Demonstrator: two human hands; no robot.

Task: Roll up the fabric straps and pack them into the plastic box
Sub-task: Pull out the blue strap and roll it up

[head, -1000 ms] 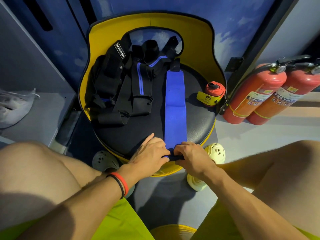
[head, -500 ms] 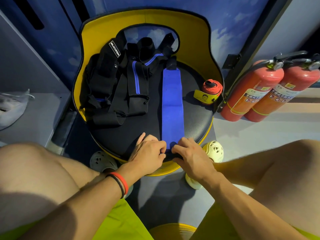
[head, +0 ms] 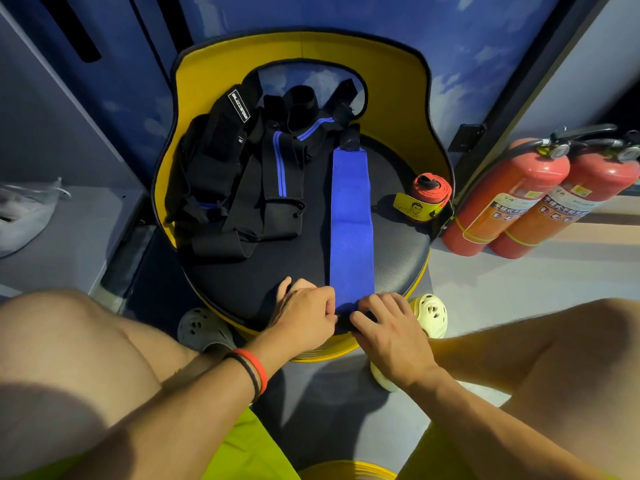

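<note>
blue strap (head: 351,230) lies long from 6 to 12 o'clock | left hand (head: 304,313) and right hand (head: 391,327) equally near, fingers curled, pinching its 6 o'clock end | roll toward 12

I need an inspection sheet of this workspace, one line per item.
Surface: black seat of a yellow chair.
Job's things: blue strap flat on the seat; black straps piled left of it; orange strap rolled, at right; plastic box not seen.
Clutter: white bag at left; two clogs on the floor.
Hands: left hand and right hand grip the blue strap's near end.
Cables: nothing seen.
Surroundings: two fire extinguishers at right; blue wall behind.
</note>
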